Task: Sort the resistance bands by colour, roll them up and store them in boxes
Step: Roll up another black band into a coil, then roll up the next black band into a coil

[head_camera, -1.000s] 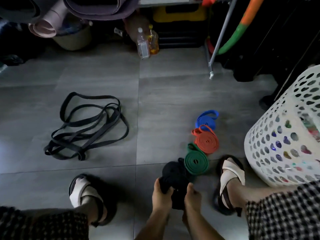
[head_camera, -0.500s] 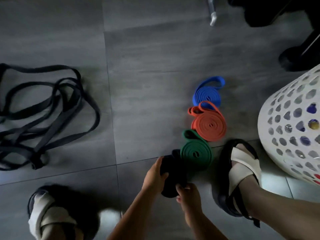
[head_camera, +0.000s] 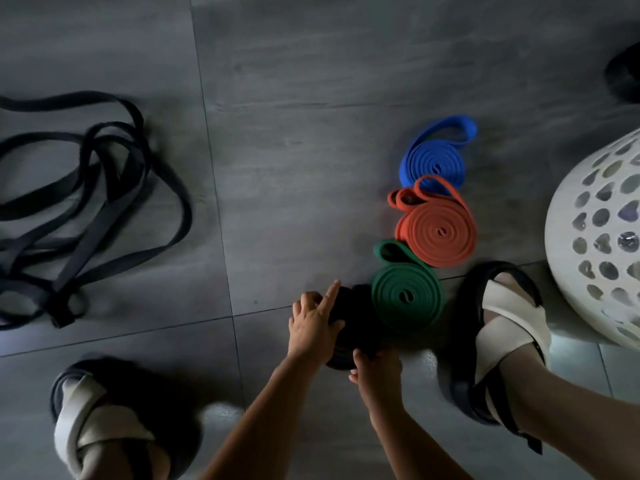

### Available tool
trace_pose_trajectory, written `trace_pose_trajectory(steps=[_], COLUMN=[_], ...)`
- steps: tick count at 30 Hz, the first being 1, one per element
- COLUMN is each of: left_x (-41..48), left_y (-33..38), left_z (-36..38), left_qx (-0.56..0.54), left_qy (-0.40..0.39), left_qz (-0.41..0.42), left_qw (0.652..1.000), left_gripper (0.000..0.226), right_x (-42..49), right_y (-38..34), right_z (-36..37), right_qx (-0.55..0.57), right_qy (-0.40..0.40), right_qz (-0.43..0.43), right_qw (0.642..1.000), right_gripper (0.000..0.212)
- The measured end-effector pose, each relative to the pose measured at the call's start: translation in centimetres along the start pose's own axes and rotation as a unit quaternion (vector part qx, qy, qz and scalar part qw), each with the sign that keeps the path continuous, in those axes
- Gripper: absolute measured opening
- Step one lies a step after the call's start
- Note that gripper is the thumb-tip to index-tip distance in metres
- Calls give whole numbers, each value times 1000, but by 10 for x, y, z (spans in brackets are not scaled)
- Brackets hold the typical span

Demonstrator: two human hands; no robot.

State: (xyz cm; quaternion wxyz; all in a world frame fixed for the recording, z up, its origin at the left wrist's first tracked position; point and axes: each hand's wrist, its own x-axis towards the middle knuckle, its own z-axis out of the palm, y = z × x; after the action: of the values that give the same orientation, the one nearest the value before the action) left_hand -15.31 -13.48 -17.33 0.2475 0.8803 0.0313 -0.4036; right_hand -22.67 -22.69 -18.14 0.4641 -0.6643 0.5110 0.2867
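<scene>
Lowered since a moment ago, the black roll (head_camera: 362,317) is settling on the floor (head_camera: 277,168) against the green roll (head_camera: 405,299), the left hand (head_camera: 311,323) gripping its far side with forefinger straightening and the right hand (head_camera: 375,370) pinching its near edge, so the placing step is probably calling next for a gentle release without uncoiling.

- Cropped by left edge, motion-smeared: loose black bands (head_camera: 86,209).
- Too dark for coil detail, partly covered by left hand (head_camera: 313,323) and right hand (head_camera: 377,368): black roll (head_camera: 360,313).
- Cut by right edge, contents behind holes unreadable: white basket (head_camera: 559,237).
- Cut at top-right corner, unidentifiable: dark object (head_camera: 625,74).
- Blurred, cropped at bottom: left sandal (head_camera: 86,424).
</scene>
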Motion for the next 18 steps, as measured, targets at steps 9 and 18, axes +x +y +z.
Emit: trace_pose_trajectory(steps=[9, 18], left_x=[-6, -5], left_y=[-5, -85], left_z=[3, -73], left_qx=[-155, -186], left_qy=[66, 257], left_qz=[-50, -117], left_qw=[984, 941], left_gripper=[69, 55], right_x=[-9, -30], right_y=[-8, -61], right_z=[-5, 33], right_qx=[-51, -57], right_qy=[28, 39], right_qz=[-1, -280], right_qw=[998, 957], right_gripper=[45, 22])
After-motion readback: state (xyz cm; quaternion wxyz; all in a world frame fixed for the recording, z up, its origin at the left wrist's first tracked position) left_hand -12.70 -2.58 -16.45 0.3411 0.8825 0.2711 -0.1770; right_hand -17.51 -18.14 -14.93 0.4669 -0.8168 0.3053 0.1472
